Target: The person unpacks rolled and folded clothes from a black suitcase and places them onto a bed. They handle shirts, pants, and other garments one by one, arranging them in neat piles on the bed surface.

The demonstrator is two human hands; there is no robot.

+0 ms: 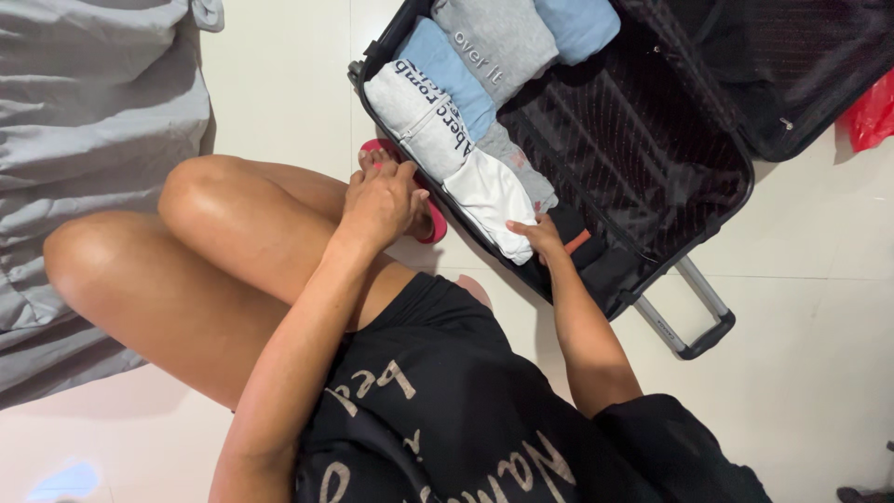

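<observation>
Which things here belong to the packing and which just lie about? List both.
In use: open black hard-shell suitcase; white folded garment under the right hand; rolled grey and blue clothes.
Lying about: grey bedsheet; red plastic bag.

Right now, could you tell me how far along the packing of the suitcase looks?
Partly done. Folded grey, blue and white clothes already fill one side of the open black suitcase. In hand: the right hand presses on the white folded garment at the near end of the row, while the left hand rests on the person's foot. Left: the other side of that half shows bare lining, and the lid is open.
</observation>
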